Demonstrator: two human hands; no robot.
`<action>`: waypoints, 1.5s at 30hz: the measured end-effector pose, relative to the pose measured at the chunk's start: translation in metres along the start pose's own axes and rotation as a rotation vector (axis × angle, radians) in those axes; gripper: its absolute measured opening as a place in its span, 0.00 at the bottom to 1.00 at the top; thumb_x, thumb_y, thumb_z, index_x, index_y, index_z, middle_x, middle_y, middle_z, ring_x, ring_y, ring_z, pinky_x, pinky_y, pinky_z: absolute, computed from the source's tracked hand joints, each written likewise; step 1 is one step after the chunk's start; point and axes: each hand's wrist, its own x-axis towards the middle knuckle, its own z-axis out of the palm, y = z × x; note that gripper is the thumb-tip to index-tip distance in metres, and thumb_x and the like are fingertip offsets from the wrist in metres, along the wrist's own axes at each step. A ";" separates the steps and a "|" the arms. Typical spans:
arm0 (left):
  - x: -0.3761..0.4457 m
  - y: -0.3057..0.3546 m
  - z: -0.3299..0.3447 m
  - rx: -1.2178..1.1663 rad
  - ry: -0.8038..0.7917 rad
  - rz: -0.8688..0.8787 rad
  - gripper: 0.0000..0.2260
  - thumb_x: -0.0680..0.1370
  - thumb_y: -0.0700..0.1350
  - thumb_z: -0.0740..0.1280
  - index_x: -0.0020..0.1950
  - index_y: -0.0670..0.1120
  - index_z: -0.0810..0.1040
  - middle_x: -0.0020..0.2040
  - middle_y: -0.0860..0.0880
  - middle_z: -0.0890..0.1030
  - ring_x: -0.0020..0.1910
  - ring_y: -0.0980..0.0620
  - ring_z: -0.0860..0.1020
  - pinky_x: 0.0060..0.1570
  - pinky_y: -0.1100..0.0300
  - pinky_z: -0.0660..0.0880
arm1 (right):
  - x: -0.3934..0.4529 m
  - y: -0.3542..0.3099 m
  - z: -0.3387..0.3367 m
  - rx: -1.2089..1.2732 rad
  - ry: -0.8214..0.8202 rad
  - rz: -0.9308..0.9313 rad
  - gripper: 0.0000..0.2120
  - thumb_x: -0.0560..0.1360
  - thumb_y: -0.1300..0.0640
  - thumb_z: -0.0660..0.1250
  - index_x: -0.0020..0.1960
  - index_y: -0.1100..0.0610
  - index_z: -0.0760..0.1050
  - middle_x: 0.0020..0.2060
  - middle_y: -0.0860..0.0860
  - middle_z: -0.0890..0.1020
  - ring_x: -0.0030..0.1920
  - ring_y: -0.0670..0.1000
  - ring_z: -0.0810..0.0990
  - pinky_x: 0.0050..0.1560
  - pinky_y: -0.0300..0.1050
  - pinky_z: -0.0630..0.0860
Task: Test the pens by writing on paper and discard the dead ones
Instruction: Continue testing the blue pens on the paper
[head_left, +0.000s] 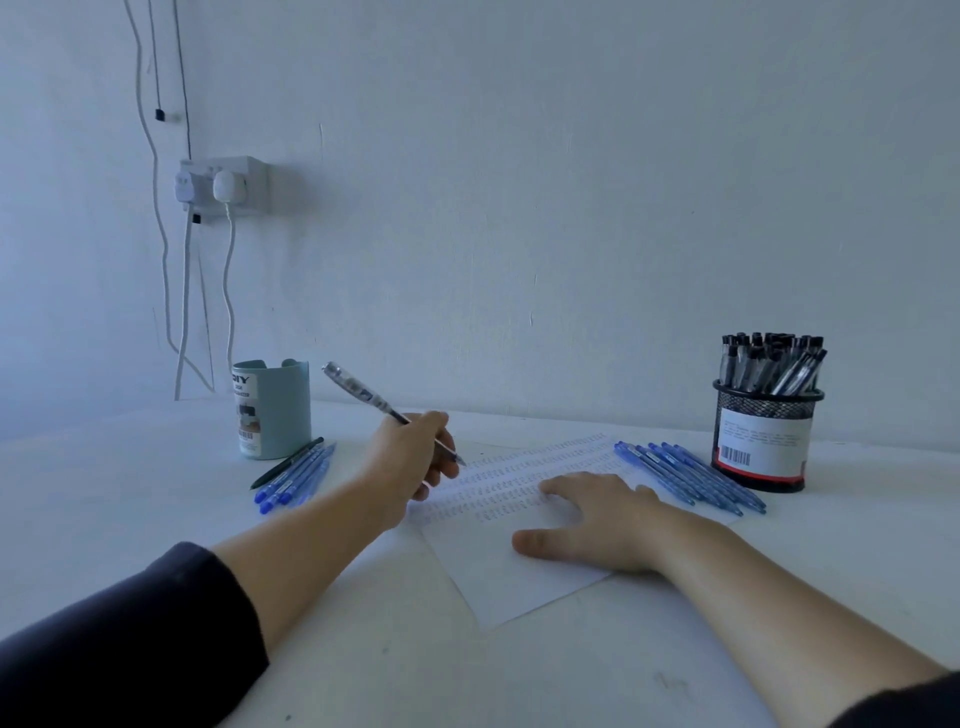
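My left hand (410, 457) grips a clear-barrelled pen (358, 391), its tip touching the upper left part of a white sheet of paper (514, 582) covered in rows of small scribbles. Fingers spread, my right hand (597, 519) lies flat on the sheet and holds nothing. A black mesh holder (763, 436) full of black-capped pens stands at the right. Several blue pens (685, 475) lie in a row between it and the paper. Left of the paper lie more blue pens (296, 480) and one dark pen (288, 462).
A pale green cup (272, 410) stands at the back left, behind the left pile of pens. On the wall above it hangs a socket (228, 184) with plugs and dangling cables. The white table (467, 675) meets the wall close behind everything.
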 end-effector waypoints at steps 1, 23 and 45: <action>-0.002 0.000 0.001 0.001 -0.013 -0.005 0.12 0.80 0.42 0.61 0.38 0.40 0.74 0.27 0.44 0.77 0.24 0.51 0.67 0.25 0.63 0.62 | 0.001 0.001 0.000 -0.002 0.004 0.004 0.39 0.70 0.28 0.59 0.76 0.44 0.56 0.76 0.44 0.57 0.75 0.50 0.54 0.74 0.57 0.48; -0.009 -0.013 0.021 0.347 0.058 0.114 0.09 0.67 0.37 0.64 0.26 0.43 0.73 0.21 0.47 0.75 0.17 0.56 0.66 0.24 0.69 0.63 | 0.007 0.003 0.005 0.000 -0.059 0.016 0.40 0.73 0.30 0.56 0.78 0.45 0.48 0.78 0.48 0.46 0.77 0.49 0.42 0.73 0.61 0.39; -0.006 -0.016 0.021 0.380 0.039 0.135 0.06 0.66 0.37 0.65 0.28 0.42 0.74 0.21 0.47 0.75 0.21 0.54 0.68 0.28 0.66 0.65 | 0.011 0.004 0.005 -0.005 -0.045 0.008 0.39 0.72 0.30 0.56 0.77 0.45 0.51 0.77 0.46 0.52 0.77 0.49 0.47 0.73 0.62 0.43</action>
